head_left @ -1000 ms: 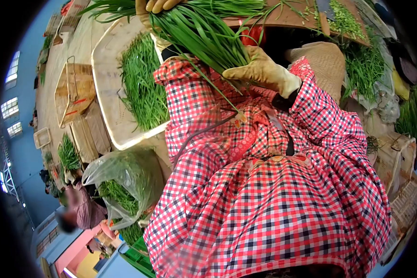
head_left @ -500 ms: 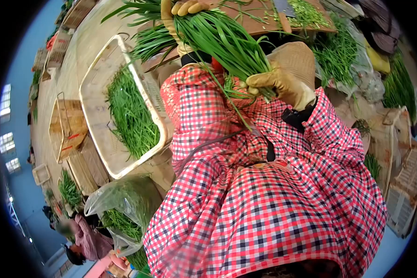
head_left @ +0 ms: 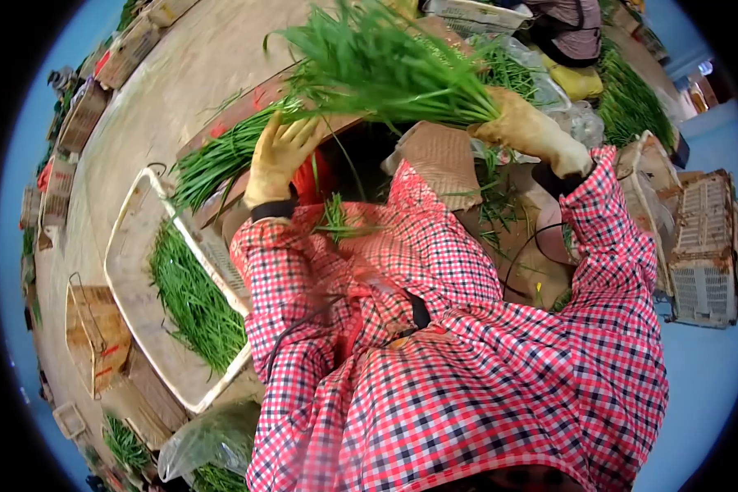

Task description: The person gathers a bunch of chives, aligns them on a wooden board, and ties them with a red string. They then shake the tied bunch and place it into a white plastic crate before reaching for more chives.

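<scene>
My right hand [head_left: 523, 125], in a yellowish glove, is closed around the cut ends of a bunch of garlic chives [head_left: 385, 70]. The long leaves fan out to the left over the board, smeared by motion. Below the leaf tips, my left hand [head_left: 280, 156], gloved too, has its fingers stretched out and holds nothing. Another bundle of chives [head_left: 221, 160] lies beside it on the edge of the brown board [head_left: 262, 90]. Short green scraps [head_left: 334, 217] cling to my checked smock near the left wrist.
To the left stands a white plastic crate [head_left: 127, 320] with chives inside. A clear plastic bag [head_left: 209, 439] of greens sits below it. A person [head_left: 566, 33] is at the upper right, by a yellow bag [head_left: 574, 80]. Stacked crates [head_left: 701, 246] stand at the right.
My left hand has let go of the chives' leaves and lowered with fingers spread. My right hand has raised the bunch up and away from my lap. The view has shifted.
</scene>
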Action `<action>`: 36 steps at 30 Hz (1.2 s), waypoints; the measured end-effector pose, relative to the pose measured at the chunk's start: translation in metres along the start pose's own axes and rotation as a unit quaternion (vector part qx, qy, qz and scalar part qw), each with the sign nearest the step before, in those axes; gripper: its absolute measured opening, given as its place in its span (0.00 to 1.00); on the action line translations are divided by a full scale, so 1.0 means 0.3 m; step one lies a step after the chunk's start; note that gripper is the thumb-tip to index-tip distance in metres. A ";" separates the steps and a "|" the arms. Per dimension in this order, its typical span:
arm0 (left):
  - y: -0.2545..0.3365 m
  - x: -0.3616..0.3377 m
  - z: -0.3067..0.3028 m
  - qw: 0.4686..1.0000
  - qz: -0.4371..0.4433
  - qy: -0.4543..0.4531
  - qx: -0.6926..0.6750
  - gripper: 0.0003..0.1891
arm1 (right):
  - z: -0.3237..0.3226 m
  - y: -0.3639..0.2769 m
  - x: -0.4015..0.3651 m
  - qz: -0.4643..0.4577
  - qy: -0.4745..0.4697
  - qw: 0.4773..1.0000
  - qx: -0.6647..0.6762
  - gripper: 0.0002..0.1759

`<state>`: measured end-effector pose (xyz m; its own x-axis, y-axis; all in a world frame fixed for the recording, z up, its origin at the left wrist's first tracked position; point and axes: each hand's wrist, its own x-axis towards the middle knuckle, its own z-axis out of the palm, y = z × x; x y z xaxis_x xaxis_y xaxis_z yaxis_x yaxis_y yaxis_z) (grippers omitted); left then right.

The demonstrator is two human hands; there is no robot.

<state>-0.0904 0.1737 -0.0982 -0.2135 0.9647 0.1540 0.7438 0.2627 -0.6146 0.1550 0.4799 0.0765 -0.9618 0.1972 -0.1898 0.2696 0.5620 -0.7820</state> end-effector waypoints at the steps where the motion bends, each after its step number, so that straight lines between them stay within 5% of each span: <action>1: -0.019 -0.029 0.027 0.947 -0.156 0.018 -0.281 0.22 | -0.023 0.035 0.020 -0.034 -0.004 0.998 -0.050 0.17; 2: -0.047 -0.048 0.058 0.793 -0.293 0.033 -0.533 0.23 | -0.041 0.026 0.021 -0.022 -0.001 0.997 -0.069 0.18; 3: -0.066 -0.065 0.080 0.554 -0.396 0.042 -0.731 0.26 | -0.052 0.015 0.024 -0.009 0.001 0.996 -0.087 0.19; 4: -0.068 -0.082 0.079 0.256 -0.455 0.043 -0.852 0.28 | -0.060 0.007 0.026 0.004 0.002 0.995 -0.103 0.20; 5: -0.102 -0.034 -0.197 0.382 -0.559 0.024 -0.735 0.26 | -0.059 0.016 0.042 -0.010 0.012 0.986 -0.163 0.22; 6: -0.116 -0.046 -0.206 0.493 -0.559 0.048 -0.665 0.21 | -0.064 0.018 0.053 -0.025 0.022 0.974 -0.223 0.24; 8: -0.110 -0.029 -0.305 0.450 -0.509 0.153 -0.718 0.20 | -0.052 0.022 0.075 -0.055 0.037 0.938 -0.340 0.28; 10: -0.063 0.041 -0.446 0.406 -0.440 0.218 -0.771 0.19 | -0.025 -0.088 0.068 0.030 0.014 0.919 -0.393 0.31; 12: 0.001 0.125 -0.550 0.641 -0.419 0.270 -0.584 0.22 | -0.005 -0.147 0.079 0.055 0.008 0.886 -0.461 0.30; 13: 0.020 0.166 -0.584 0.708 -0.368 0.341 -0.496 0.24 | 0.013 -0.170 0.102 0.087 -0.014 0.861 -0.501 0.27; 16: 0.065 0.264 -0.640 0.794 -0.249 0.426 -0.356 0.25 | 0.062 -0.249 0.084 0.017 -0.008 0.824 -0.566 0.18; 18: 0.100 0.293 -0.614 0.845 -0.214 0.371 -0.320 0.21 | 0.067 -0.244 0.093 -0.036 0.021 0.805 -0.592 0.19; 22: 0.194 0.224 -0.439 0.868 -0.219 0.309 -0.322 0.16 | 0.024 -0.212 0.111 -0.106 0.045 0.757 -0.643 0.20; 27: 0.247 0.010 -0.134 0.864 -0.255 -0.062 -0.429 0.09 | -0.001 -0.216 0.118 -0.060 0.038 0.759 -0.647 0.20; 28: 0.279 -0.062 -0.022 0.868 -0.245 0.036 -0.431 0.09 | -0.005 -0.213 0.113 -0.062 0.039 0.766 -0.639 0.21; 30: 0.259 -0.134 0.019 0.852 -0.268 -0.040 -0.448 0.08 | -0.017 -0.211 0.102 -0.063 0.044 0.779 -0.623 0.22; 32: 0.155 -0.149 -0.153 0.821 -0.349 -0.104 -0.440 0.09 | -0.027 -0.151 0.124 -0.080 0.065 0.778 -0.620 0.23; 36: 0.024 -0.188 -0.336 0.807 -0.459 0.000 -0.372 0.16 | -0.017 -0.129 0.159 -0.061 0.092 0.774 -0.624 0.24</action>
<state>-0.0094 0.1230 -0.0334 -0.8908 0.3580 0.2796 0.4465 0.8038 0.3932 0.0990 0.4715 0.1007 -0.9916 0.1283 0.0167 0.1236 0.9010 0.4159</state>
